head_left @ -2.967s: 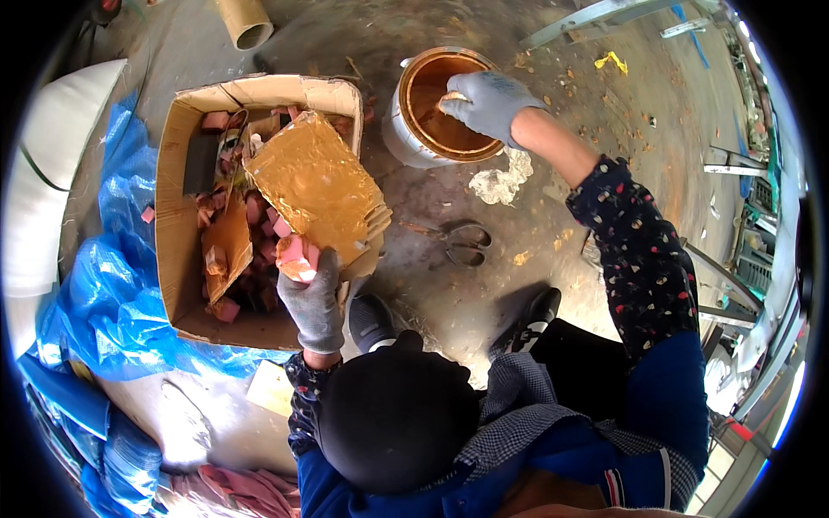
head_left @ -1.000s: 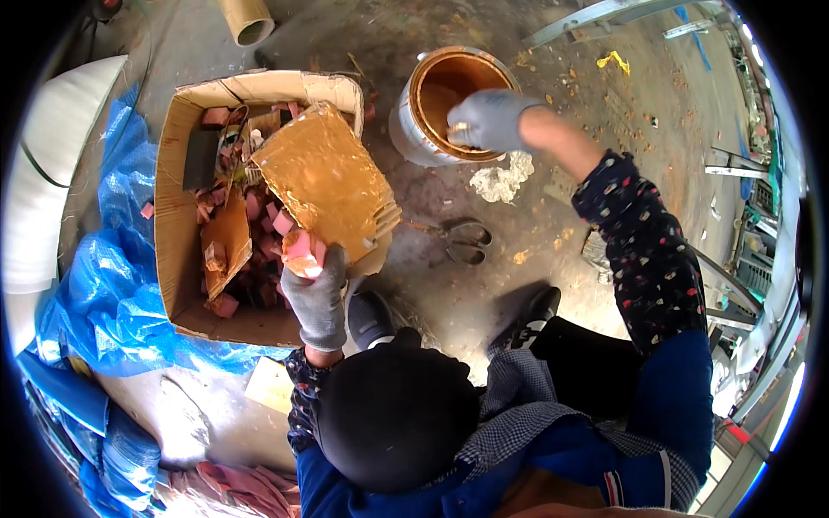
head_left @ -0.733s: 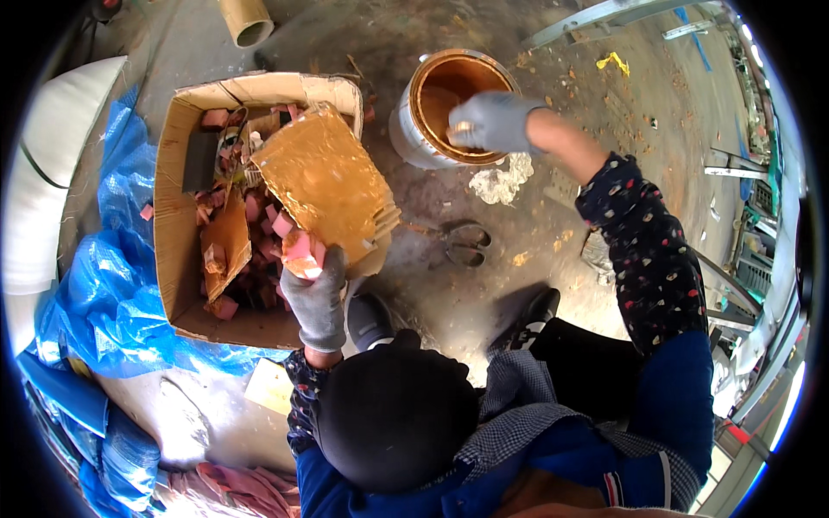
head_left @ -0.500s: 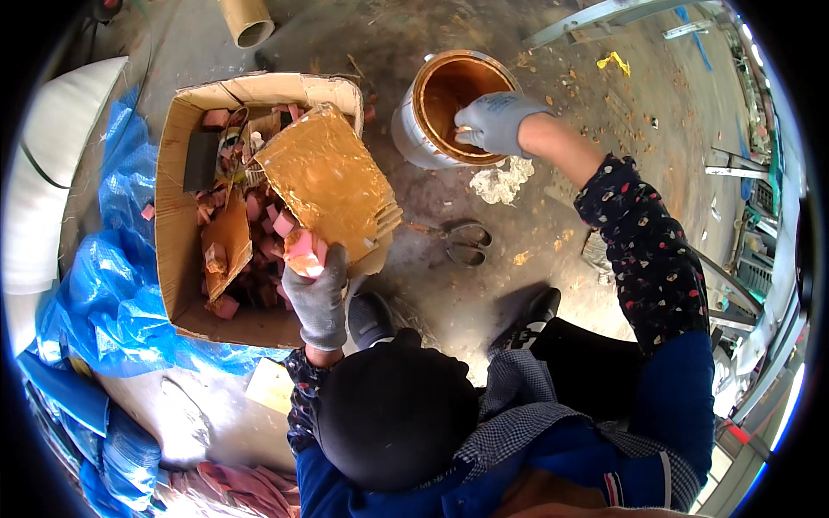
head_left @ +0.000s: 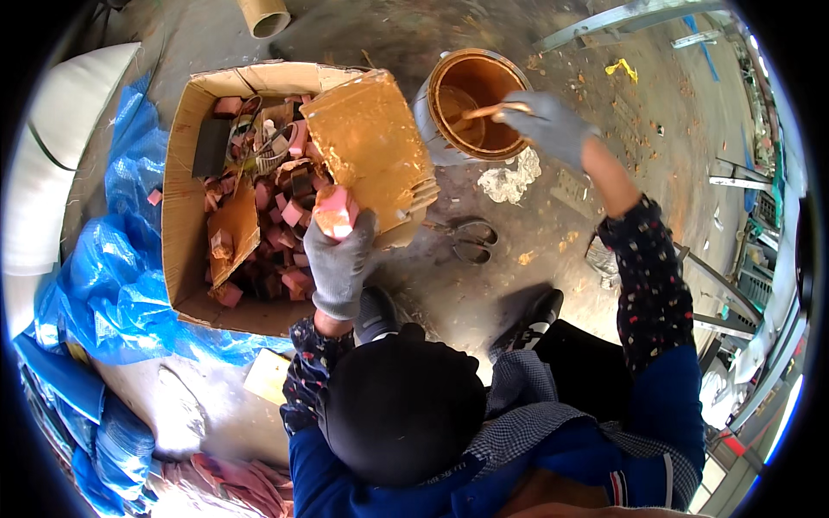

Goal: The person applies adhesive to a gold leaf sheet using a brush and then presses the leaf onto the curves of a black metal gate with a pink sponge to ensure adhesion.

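Note:
My left hand (head_left: 338,269), in a grey glove, is closed around a pink foam block (head_left: 338,210) smeared with brown. A cardboard sheet (head_left: 367,138) coated in shiny amber glue-like stuff lies against the block, over the right side of the box; whether my fingers grip it too is hidden. My right hand (head_left: 553,128), also gloved, pinches a thin brown stick (head_left: 485,112) whose far end reaches down over the bucket's opening. That bucket (head_left: 439,129) is pale outside, and its inner wall is coated brown.
A big cardboard box (head_left: 177,220) holds many pink foam pieces. Blue tarp (head_left: 129,285) lies left of it. Scissors (head_left: 473,240) and a crumpled whitish scrap (head_left: 509,177) are on the floor near the bucket. A cardboard tube (head_left: 264,15) lies at the far side; metal frames (head_left: 734,328) stand right.
My right hand has lifted out of the bucket and moved right, bringing the stick into view. My left hand, the foam block and the coated sheet have shifted away from me and to the right.

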A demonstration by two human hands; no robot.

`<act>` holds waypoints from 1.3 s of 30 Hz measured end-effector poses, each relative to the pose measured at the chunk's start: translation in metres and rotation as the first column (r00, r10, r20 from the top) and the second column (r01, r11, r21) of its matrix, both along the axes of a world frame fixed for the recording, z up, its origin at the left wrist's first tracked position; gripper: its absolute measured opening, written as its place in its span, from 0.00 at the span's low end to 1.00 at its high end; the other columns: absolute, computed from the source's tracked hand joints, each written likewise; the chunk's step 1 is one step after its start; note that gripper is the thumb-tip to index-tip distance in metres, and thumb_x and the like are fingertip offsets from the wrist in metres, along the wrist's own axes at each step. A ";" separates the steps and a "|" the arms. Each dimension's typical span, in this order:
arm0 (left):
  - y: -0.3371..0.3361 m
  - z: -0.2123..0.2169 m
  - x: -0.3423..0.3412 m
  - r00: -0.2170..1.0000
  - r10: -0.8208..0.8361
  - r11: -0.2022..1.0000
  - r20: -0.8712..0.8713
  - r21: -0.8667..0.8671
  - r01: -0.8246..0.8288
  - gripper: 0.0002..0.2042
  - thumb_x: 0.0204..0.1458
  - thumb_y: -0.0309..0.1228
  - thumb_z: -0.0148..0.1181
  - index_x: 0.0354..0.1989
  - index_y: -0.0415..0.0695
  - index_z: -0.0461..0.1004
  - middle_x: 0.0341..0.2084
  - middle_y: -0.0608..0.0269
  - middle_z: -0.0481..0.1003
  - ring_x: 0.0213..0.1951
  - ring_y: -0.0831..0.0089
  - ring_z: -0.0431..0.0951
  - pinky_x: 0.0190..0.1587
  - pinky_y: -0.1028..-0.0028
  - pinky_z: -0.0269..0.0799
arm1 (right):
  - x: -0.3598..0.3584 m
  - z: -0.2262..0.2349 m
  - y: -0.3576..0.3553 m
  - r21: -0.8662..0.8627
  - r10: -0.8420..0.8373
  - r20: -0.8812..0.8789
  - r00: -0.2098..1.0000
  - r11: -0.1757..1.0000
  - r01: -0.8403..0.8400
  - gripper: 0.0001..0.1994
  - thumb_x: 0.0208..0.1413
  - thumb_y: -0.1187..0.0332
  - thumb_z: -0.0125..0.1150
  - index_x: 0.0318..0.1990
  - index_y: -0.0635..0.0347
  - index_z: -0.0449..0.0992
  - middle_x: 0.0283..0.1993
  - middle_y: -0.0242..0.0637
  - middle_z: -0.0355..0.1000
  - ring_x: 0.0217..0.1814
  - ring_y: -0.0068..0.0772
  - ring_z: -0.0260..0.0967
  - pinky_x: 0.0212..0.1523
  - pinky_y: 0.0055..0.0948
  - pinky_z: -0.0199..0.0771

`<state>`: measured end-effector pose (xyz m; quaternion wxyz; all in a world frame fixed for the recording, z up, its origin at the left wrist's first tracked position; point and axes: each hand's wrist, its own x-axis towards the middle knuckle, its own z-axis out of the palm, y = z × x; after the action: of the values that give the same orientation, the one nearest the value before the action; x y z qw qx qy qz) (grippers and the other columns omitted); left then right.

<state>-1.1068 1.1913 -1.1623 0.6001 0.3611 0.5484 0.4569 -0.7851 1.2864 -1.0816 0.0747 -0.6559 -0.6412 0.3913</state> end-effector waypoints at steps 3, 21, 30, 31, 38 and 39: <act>0.009 0.009 0.007 0.999 -0.039 0.999 -0.020 -0.023 0.038 0.06 0.53 0.22 0.63 0.37 0.40 0.73 0.28 0.75 0.73 0.30 0.85 0.70 0.33 0.80 0.68 | 0.024 0.024 -0.037 0.122 -0.238 -0.092 0.967 0.961 0.248 0.14 0.66 0.59 0.54 0.46 0.60 0.79 0.26 0.21 0.61 0.27 0.14 0.57 0.27 0.21 0.58; 0.023 0.003 0.044 0.977 -0.212 0.970 0.002 0.122 0.210 0.08 0.54 0.22 0.63 0.42 0.40 0.74 0.30 0.76 0.73 0.31 0.88 0.69 0.33 0.83 0.68 | 0.061 0.090 -0.147 0.100 -0.451 -0.667 0.594 0.735 0.670 0.19 0.65 0.60 0.57 0.55 0.67 0.72 0.25 0.25 0.67 0.23 0.13 0.58 0.25 0.19 0.57; 0.018 0.003 0.041 0.985 -0.167 0.984 0.031 0.070 0.165 0.09 0.53 0.23 0.63 0.43 0.41 0.75 0.31 0.76 0.73 0.32 0.87 0.70 0.35 0.83 0.69 | 0.031 0.080 -0.132 0.165 -0.394 -0.452 0.800 0.845 0.509 0.19 0.67 0.56 0.54 0.47 0.68 0.74 0.18 0.22 0.58 0.18 0.13 0.49 0.21 0.19 0.45; 0.018 0.004 0.041 0.986 -0.167 0.984 0.022 0.066 0.165 0.09 0.53 0.23 0.63 0.43 0.41 0.75 0.31 0.76 0.73 0.32 0.87 0.70 0.35 0.83 0.69 | 0.031 0.082 -0.130 0.160 -0.384 -0.437 0.814 0.857 0.490 0.19 0.67 0.57 0.54 0.47 0.68 0.74 0.18 0.23 0.58 0.18 0.13 0.49 0.21 0.19 0.45; 0.013 -0.002 0.037 0.981 -0.188 0.980 0.040 0.068 0.185 0.10 0.53 0.23 0.63 0.43 0.41 0.75 0.31 0.76 0.73 0.31 0.87 0.69 0.34 0.83 0.68 | 0.030 0.087 -0.129 0.098 -0.434 -0.481 0.762 0.836 0.539 0.20 0.63 0.56 0.60 0.50 0.67 0.74 0.23 0.24 0.63 0.24 0.13 0.55 0.25 0.19 0.54; 0.013 -0.002 0.038 0.983 -0.180 0.983 0.048 0.054 0.177 0.10 0.53 0.23 0.64 0.43 0.41 0.75 0.31 0.76 0.73 0.31 0.87 0.70 0.34 0.83 0.68 | 0.028 0.086 -0.127 0.115 -0.437 -0.465 0.770 0.832 0.542 0.20 0.63 0.56 0.60 0.50 0.67 0.74 0.23 0.24 0.63 0.24 0.13 0.55 0.25 0.19 0.53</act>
<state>-1.0690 1.2046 -1.1638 0.6437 0.4114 0.4865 0.4239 -0.7572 1.1590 -0.9956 0.3905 -0.6867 -0.4575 0.4082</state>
